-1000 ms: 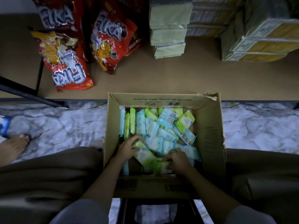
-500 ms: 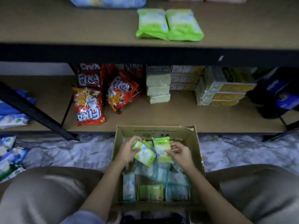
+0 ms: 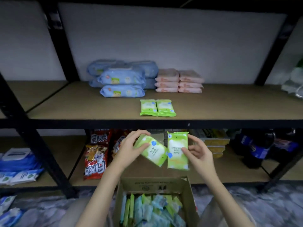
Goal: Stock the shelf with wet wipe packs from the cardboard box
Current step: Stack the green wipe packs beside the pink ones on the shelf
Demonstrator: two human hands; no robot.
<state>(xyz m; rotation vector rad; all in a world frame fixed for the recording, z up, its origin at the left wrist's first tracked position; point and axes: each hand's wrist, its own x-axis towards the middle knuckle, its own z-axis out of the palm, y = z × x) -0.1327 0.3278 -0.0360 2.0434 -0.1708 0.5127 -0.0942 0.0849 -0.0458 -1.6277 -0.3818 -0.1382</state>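
Both hands are raised above the cardboard box (image 3: 154,185), each clamped on one green wet wipe pack: left hand (image 3: 131,149) holds a tilted pack (image 3: 151,150), right hand (image 3: 197,149) an upright pack (image 3: 177,151), their edges touching. Beyond the hands, the shelf (image 3: 82,104) has bare board around two green packs (image 3: 157,107).

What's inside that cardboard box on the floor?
The cardboard box holds many small wet wipe packs, green and pale blue, some standing on edge. What lies beneath the top layer, and the box's near end, cannot be seen.
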